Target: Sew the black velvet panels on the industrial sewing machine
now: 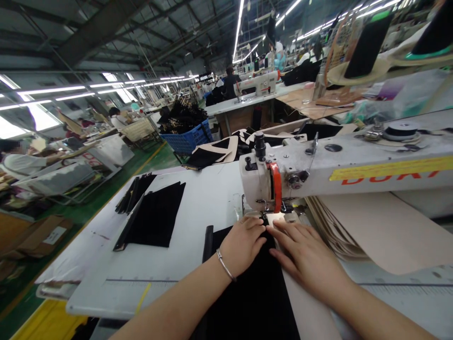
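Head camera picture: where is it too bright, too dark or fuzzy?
Head view: the white rectangular windows at left glare; a small glow shines beneath the white metal sewing machine; the flat black fabric near the left hand is too dark for fine detail; the distant, dark-clothed person looks soft.

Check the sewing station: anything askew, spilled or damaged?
No spill or damage visible, including on the black fabric at the sewing machine. Slightly odd: a yellow strip on the machine partly covers its red lettering. Askew: black and pale pieces beyond the machine lie jumbled.
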